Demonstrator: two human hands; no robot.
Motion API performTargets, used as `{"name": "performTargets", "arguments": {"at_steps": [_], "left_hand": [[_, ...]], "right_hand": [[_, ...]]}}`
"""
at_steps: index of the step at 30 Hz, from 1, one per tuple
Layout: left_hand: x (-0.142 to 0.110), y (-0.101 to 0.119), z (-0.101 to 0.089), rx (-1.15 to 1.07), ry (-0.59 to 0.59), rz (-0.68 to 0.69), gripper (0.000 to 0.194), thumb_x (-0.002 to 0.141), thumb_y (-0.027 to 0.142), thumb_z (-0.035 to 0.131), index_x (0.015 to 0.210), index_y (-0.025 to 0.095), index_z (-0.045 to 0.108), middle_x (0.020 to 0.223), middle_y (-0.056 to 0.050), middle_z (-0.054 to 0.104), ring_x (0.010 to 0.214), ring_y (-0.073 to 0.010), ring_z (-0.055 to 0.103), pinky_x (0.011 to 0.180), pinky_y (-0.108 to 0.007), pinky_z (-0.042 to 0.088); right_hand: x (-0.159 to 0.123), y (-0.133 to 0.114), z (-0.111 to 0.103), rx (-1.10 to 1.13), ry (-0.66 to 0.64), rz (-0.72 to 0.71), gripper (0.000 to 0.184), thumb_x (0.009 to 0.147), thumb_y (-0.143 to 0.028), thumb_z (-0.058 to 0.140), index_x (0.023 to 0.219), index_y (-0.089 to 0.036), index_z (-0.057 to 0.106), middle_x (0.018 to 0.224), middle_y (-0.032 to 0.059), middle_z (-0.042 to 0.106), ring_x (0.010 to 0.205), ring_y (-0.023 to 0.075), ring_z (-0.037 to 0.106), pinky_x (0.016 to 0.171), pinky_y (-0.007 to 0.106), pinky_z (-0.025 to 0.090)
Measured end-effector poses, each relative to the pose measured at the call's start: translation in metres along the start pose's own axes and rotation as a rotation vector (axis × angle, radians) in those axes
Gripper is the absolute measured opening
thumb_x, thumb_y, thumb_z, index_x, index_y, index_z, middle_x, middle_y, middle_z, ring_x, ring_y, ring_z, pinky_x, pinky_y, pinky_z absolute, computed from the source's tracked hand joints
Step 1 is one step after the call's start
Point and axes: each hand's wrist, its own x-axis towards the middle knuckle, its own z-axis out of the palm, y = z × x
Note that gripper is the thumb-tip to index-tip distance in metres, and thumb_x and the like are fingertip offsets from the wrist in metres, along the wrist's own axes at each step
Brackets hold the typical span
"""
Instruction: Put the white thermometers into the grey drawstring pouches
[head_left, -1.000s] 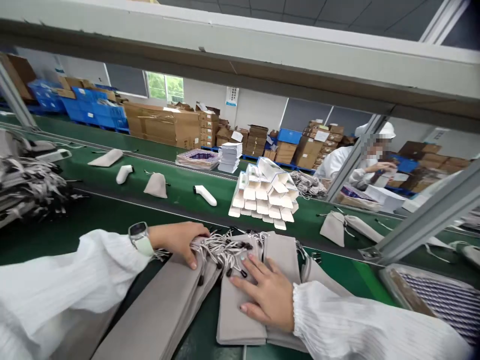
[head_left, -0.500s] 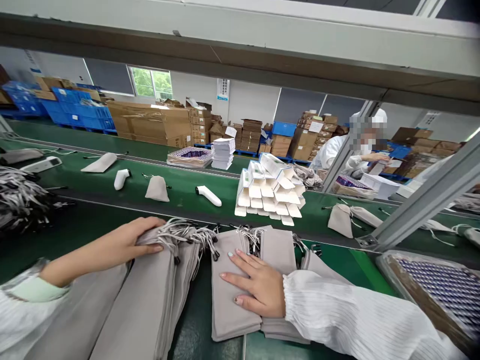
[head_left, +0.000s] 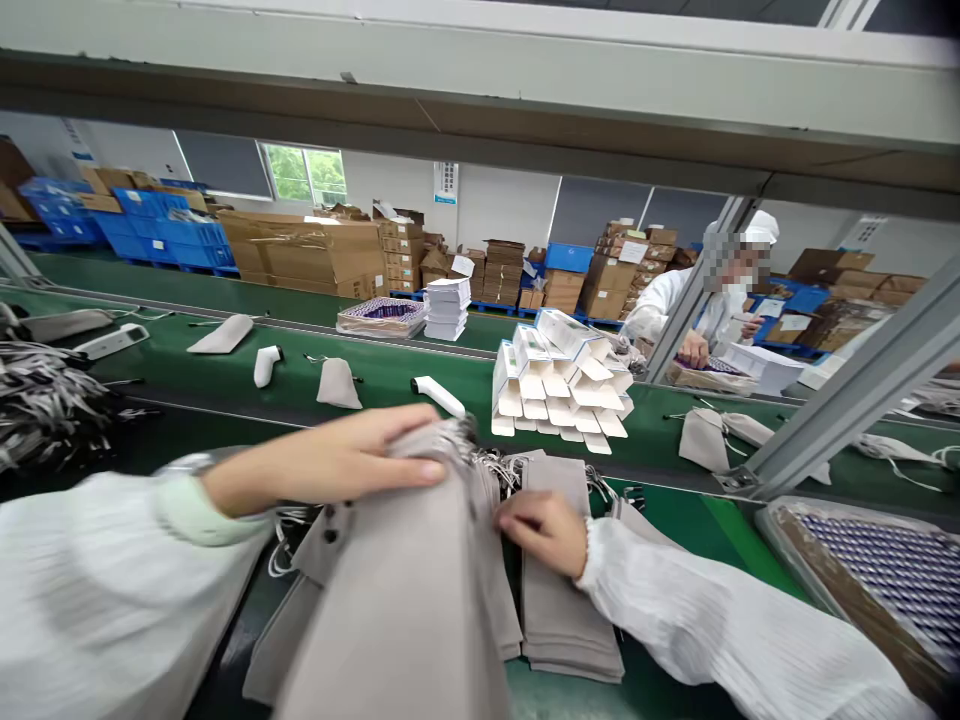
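My left hand (head_left: 337, 465) is closed around the upper end of a thick stack of grey drawstring pouches (head_left: 405, 600), thumb on top. That stack is lifted, blurred by motion, and partly covers the pouches behind it. My right hand (head_left: 547, 530) has its fingers curled at the right edge of a second stack of drawstring pouches (head_left: 499, 580); its fingertips are partly hidden. Under and beside this hand lies another pouch stack (head_left: 566, 600), cords toward the far side. More grey pouches lie beneath my left forearm.
Along the green belt (head_left: 382, 420) are white handheld devices (head_left: 439, 395), a small pouch (head_left: 339, 384) and a pile of open white boxes (head_left: 559, 385). A metal post (head_left: 847, 380) and a wrapped tray (head_left: 795, 580) stand at right. A co-worker (head_left: 675, 300) works across.
My left hand has carried its pouch stack to the right. My right hand has gone from lying flat on the pouches to curled at their edge. Things on the belt have shifted right.
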Motion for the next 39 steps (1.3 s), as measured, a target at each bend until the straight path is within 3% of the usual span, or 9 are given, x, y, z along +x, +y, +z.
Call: {"name": "performTargets", "arguments": {"at_steps": [5,10,15,20,24,29,34,36,39], "left_hand": [[-0.008,0.045,0.079,0.123,0.018,0.343,0.031,0.087,0.039,0.037,0.099,0.014,0.052,0.095,-0.008,0.057,0.092,-0.019,0.051,0.078,-0.03,0.038],[-0.005,0.06,0.126,0.286,0.048,0.665,0.018,0.084,0.013,0.042,0.099,0.012,0.051,0.094,-0.008,0.057,0.088,-0.0203,0.051,0.073,-0.032,0.037],[-0.011,0.057,0.129,0.292,0.019,0.645,0.02,0.08,0.003,0.039,0.093,0.011,0.051,0.08,-0.005,0.055,0.076,-0.0194,0.052,0.065,-0.03,0.037],[-0.014,0.062,0.126,0.251,-0.041,0.545,0.017,0.076,0.001,0.039,0.078,0.015,0.048,0.073,-0.003,0.05,0.07,-0.0182,0.049,0.06,-0.029,0.038],[-0.011,0.062,0.124,0.234,-0.09,0.537,0.014,0.078,0.004,0.039,0.08,0.015,0.047,0.075,-0.003,0.051,0.071,-0.0182,0.049,0.06,-0.029,0.039],[-0.009,0.062,0.113,0.244,-0.161,0.525,0.018,0.077,0.002,0.039,0.087,0.012,0.049,0.079,-0.006,0.053,0.076,-0.0197,0.052,0.062,-0.029,0.042],[-0.019,0.067,0.106,0.308,-0.194,0.467,0.025,0.071,-0.003,0.04,0.086,0.011,0.053,0.081,-0.009,0.056,0.076,-0.0215,0.055,0.059,-0.029,0.043],[-0.022,0.069,0.107,0.345,-0.188,0.47,0.023,0.069,-0.005,0.04,0.077,0.012,0.054,0.076,-0.008,0.057,0.072,-0.0212,0.055,0.058,-0.029,0.043],[-0.024,0.07,0.107,0.383,-0.151,0.476,0.024,0.07,-0.005,0.039,0.07,0.013,0.055,0.065,-0.006,0.056,0.064,-0.0202,0.054,0.058,-0.031,0.041]], "right_hand": [[0.011,0.024,-0.069,-0.046,0.334,0.384,0.023,0.075,-0.023,0.044,0.066,-0.016,0.064,0.066,0.0029,0.065,0.064,0.0152,0.059,0.061,0.026,0.045],[0.039,0.04,-0.097,0.126,0.451,0.46,0.022,0.073,-0.028,0.046,0.071,-0.013,0.063,0.063,0.0045,0.063,0.062,0.015,0.059,0.057,0.025,0.046],[0.093,0.071,-0.052,0.193,0.404,0.483,0.033,0.072,-0.023,0.044,0.102,-0.014,0.053,0.07,0.0032,0.061,0.061,0.0134,0.059,0.055,0.025,0.046],[0.135,0.096,-0.005,-0.242,0.15,0.392,0.059,0.07,-0.021,0.053,0.126,-0.021,0.035,0.105,0.0104,0.053,0.094,0.0209,0.053,0.084,0.036,0.039],[0.148,0.118,0.005,-0.188,0.075,0.483,0.068,0.066,-0.017,0.061,0.129,-0.018,0.034,0.112,0.0137,0.052,0.105,0.0276,0.047,0.09,0.041,0.033],[0.148,0.132,0.0,-0.018,0.135,0.536,0.053,0.07,-0.013,0.055,0.121,-0.016,0.043,0.109,0.011,0.057,0.104,0.0242,0.051,0.091,0.04,0.034],[0.136,0.096,-0.013,0.684,0.234,0.32,0.074,0.075,-0.022,0.052,0.134,-0.018,0.01,0.104,0.0079,0.06,0.095,0.017,0.058,0.084,0.034,0.044],[0.131,0.076,-0.019,1.005,0.222,0.206,0.086,0.067,-0.021,0.062,0.134,-0.023,0.009,0.101,0.0058,0.061,0.093,0.0179,0.059,0.085,0.037,0.044],[0.125,0.052,-0.029,1.152,0.128,0.149,0.089,0.063,-0.019,0.066,0.133,-0.029,0.011,0.092,0.0023,0.062,0.083,0.0181,0.062,0.081,0.039,0.047]]}}
